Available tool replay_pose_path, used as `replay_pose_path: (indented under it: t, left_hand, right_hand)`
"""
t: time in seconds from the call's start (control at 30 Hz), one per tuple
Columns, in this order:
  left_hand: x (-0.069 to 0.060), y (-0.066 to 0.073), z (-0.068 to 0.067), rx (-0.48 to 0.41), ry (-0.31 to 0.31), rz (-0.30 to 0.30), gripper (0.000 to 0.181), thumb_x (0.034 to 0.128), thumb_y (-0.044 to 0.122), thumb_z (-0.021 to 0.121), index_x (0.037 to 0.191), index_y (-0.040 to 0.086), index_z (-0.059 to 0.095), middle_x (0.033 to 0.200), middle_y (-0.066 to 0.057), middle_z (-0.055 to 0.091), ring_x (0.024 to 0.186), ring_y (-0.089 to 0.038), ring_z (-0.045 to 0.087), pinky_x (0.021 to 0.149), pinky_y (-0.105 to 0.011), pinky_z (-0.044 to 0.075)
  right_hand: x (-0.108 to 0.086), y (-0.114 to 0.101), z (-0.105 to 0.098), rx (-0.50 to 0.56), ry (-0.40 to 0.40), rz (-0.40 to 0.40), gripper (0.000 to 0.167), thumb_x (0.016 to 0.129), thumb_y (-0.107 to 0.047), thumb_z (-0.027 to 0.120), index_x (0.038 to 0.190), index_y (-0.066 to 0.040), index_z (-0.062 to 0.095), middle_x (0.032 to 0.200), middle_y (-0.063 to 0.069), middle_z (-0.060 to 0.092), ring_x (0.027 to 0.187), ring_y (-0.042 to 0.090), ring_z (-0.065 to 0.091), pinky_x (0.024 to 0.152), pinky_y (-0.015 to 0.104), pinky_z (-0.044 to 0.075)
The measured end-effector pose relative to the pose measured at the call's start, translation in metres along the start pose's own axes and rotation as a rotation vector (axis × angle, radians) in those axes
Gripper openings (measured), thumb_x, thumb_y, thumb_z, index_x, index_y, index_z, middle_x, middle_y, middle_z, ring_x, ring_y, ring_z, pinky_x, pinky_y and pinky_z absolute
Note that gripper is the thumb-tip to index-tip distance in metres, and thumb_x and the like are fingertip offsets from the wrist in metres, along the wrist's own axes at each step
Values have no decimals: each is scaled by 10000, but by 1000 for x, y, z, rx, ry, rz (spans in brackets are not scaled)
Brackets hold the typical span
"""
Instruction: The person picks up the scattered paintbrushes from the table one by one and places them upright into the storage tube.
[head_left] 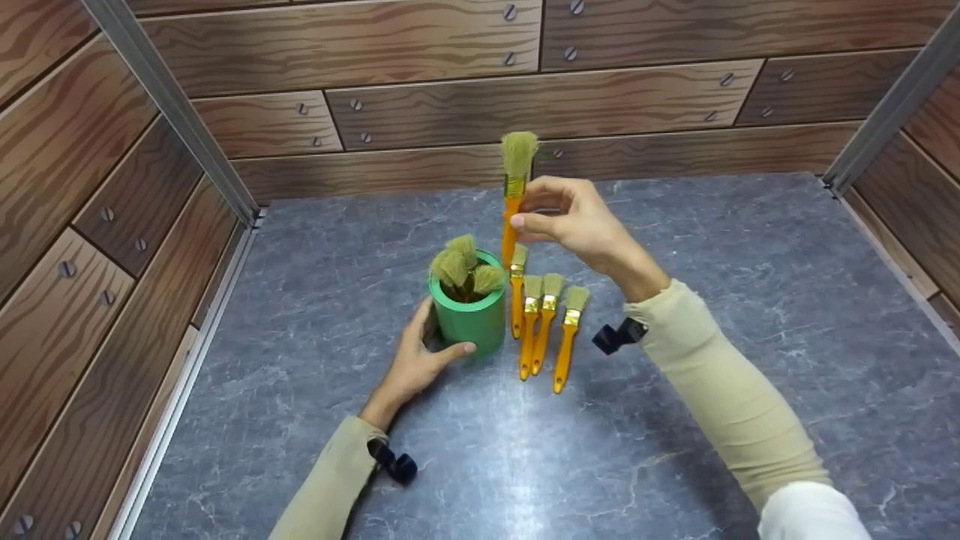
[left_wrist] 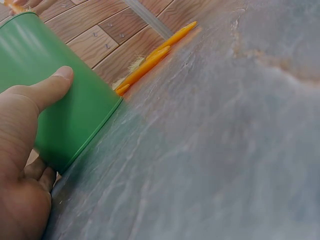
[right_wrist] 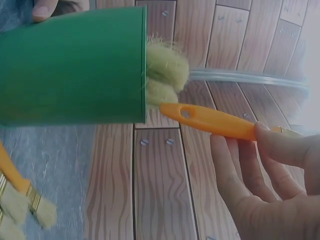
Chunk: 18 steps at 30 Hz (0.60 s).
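A green cylindrical can (head_left: 472, 322) stands upright with several paintbrushes (head_left: 452, 268) in it, bristles up. My left hand (head_left: 416, 356) holds the can low on its left side, the thumb across its front. Above and right of the can, my right hand (head_left: 574, 221) pinches an orange-handled paintbrush (head_left: 510, 214) between thumb and fingers. That brush is upright, bristles on top. In the right wrist view its handle end (right_wrist: 172, 109) is near the can's mouth; whether it is over the opening I cannot tell.
Several more orange-handled paintbrushes (head_left: 550, 300) lie on the grey marbled tabletop (head_left: 675, 420) to the right of the can, bristles pointing away. Wood-patterned panels (head_left: 435, 112) with metal corner posts (head_left: 172, 105) enclose the table at the back and sides.
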<state>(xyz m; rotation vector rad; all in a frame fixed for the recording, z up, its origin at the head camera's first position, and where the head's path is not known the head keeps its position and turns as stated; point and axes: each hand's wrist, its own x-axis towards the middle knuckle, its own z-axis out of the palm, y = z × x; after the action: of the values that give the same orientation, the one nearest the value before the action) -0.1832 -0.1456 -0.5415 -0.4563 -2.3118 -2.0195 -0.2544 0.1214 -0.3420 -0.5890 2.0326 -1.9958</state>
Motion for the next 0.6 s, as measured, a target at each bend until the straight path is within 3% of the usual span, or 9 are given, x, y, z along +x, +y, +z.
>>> replay_pose_path:
  t: [0.3, 0.6]
  left_hand:
    - [0, 1, 0, 15, -3, 2, 1094, 886, 178, 909, 1722, 154, 204, 1734, -71, 347, 1601, -276, 344, 1304, -504, 313]
    - [-2, 1, 0, 27, -6, -2, 1085, 890, 234, 910, 1722, 185, 214, 1724, -47, 371, 1590, -262, 370, 1297, -501, 329]
  right_hand:
    - [9, 5, 20, 54, -36, 7, 234, 971, 87, 723, 1189, 2, 740, 1137, 196, 744, 1029, 288, 774, 972, 441, 634]
    - [9, 9, 24, -57, -55, -8, 283, 971, 5, 768, 1251, -21, 739, 1217, 187, 726, 1120, 318, 739, 998, 432, 627]
